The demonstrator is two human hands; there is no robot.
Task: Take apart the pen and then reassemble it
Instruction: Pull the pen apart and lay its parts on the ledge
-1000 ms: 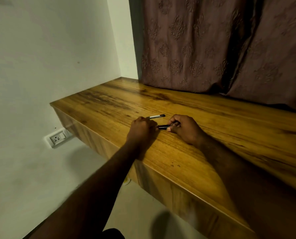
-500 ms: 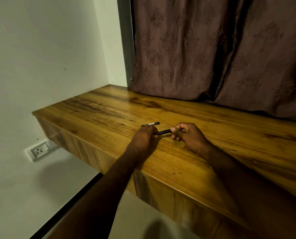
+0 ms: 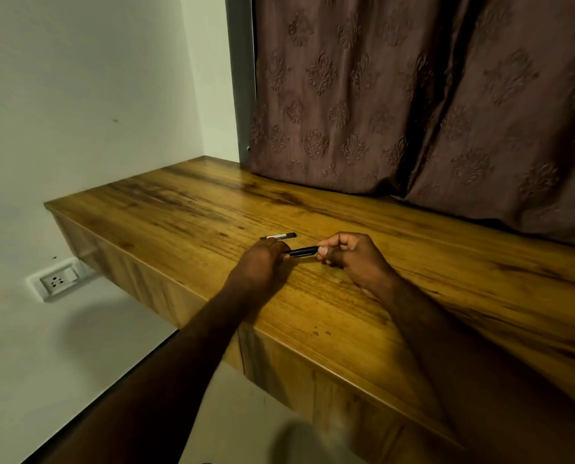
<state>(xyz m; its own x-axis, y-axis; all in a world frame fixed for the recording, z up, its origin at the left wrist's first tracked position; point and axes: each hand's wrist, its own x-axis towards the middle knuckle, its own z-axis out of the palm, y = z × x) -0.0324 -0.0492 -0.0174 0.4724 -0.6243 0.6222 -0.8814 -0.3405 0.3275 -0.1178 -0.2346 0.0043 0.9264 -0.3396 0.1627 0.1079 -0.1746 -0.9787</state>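
Pinched at its two ends between the fingers of the left hand [image 3: 257,262] and right hand [image 3: 353,259] just above the tabletop [image 3: 185,209], the light, stiff, likely slippery pen barrel [image 3: 301,251] is best gripped firmly near those ends, while a detached pen piece [image 3: 278,236] is left lying just beyond.

bare wooden desk [image 3: 413,262] right of hands, curtain [image 3: 413,112] behind, wall [image 3: 78,112] left

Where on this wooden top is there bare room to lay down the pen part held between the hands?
Bare wood runs from the left hand to the top's left end, and right of the right hand below the curtain. It is crowded only where the loose pen piece lies behind the held barrel.
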